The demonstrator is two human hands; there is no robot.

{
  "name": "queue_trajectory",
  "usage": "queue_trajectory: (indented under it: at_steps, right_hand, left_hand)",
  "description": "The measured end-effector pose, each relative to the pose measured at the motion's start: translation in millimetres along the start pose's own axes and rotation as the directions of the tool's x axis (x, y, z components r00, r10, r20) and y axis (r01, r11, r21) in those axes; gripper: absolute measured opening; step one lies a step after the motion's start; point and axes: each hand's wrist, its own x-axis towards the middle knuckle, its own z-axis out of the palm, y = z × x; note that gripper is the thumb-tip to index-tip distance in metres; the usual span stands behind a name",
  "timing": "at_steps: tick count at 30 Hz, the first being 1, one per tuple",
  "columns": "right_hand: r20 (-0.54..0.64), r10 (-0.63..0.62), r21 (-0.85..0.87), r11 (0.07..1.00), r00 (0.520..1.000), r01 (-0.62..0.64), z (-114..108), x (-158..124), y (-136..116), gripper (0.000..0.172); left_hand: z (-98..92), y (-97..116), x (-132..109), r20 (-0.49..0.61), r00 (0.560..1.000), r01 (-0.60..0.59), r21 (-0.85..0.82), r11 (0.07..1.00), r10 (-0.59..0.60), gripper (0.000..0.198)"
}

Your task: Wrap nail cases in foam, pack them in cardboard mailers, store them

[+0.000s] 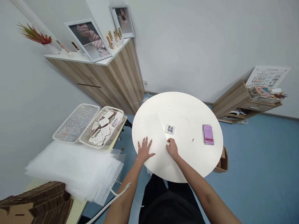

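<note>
Small clear rectangular blister packet (170, 129), with dark contents too small to make out, lies on the round white desk (184, 109), just above the right hand. Far left, flattened brown corrugated cardboard (35, 202) sits below a loose stack of translucent plastic sheets (74, 169). Beyond them are a white perforated plastic tray (76, 123) and a second white perforated tray (120, 126) filled with small pale cards. A thin white cable (116, 196) runs along the left forearm.

The left hand (144, 150) lies flat and open on the desk, fingers spread, holding nothing. The right hand (172, 148) is curled, fingertips down on the desk; whether it pinches something small cannot be told.

Further right, a blurred purple rectangular packet (208, 134) lies near the desk's edge, above a brown cardboard box (223, 160) on the floor. Beyond stands a wooden shelf unit (233, 104).

A careless sweep of the right hand could knock the clear packet across the smooth desk, and the cable could snag on the stacked sheets if the left arm moves.
</note>
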Motion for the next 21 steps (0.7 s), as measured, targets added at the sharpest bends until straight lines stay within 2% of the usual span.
queue_trajectory:
  at_steps: [2,4,7,10,13,16,18,21]
  right_hand:
    - [-0.066,-0.076,-0.074,0.995,0.995,0.071,-8.7,9.2,5.5,0.027]
    - [-0.085,-0.151,-0.145,0.980,0.985,0.137,-18.6,25.5,11.9,0.035]
    - [-0.010,-0.243,-0.258,0.938,0.970,0.232,-29.7,58.1,21.6,0.050]
    - [0.100,-0.266,-0.358,0.890,0.959,0.284,-32.6,88.2,27.6,0.061]
    - [0.163,-0.218,-0.416,0.869,0.962,0.267,-32.1,106.3,27.8,0.064]
    - [0.185,-0.219,-0.431,0.858,0.958,0.280,-35.7,111.3,25.2,0.058]
    - [0.134,-0.230,-0.424,0.866,0.964,0.265,-41.5,109.0,24.2,0.058]
    - [-0.016,-0.188,-0.393,0.904,0.982,0.167,-54.3,100.1,24.0,0.064]
  left_hand:
    - [1.3,13.3,-1.6,-0.007,1.000,0.016,-0.030,0.999,-0.016,0.082]
    - [5.5,32.2,-4.9,-0.029,0.999,0.014,-0.072,0.997,-0.016,0.073]
    - [16.7,62.8,-12.5,-0.062,0.996,0.059,-0.106,0.993,-0.066,0.071]
    - [29.0,82.6,-20.9,-0.043,0.993,0.102,-0.083,0.991,-0.106,0.077]
    - [36.2,87.1,-26.6,-0.041,0.995,0.085,-0.048,0.995,-0.087,0.083]
    - [37.0,84.7,-27.1,-0.054,0.997,0.054,-0.023,0.998,-0.055,0.085]
    - [36.2,84.3,-23.8,-0.054,0.998,0.037,-0.013,0.999,-0.037,0.085]
    - [37.1,89.0,-12.7,-0.046,0.999,-0.003,-0.008,1.000,0.003,0.086]
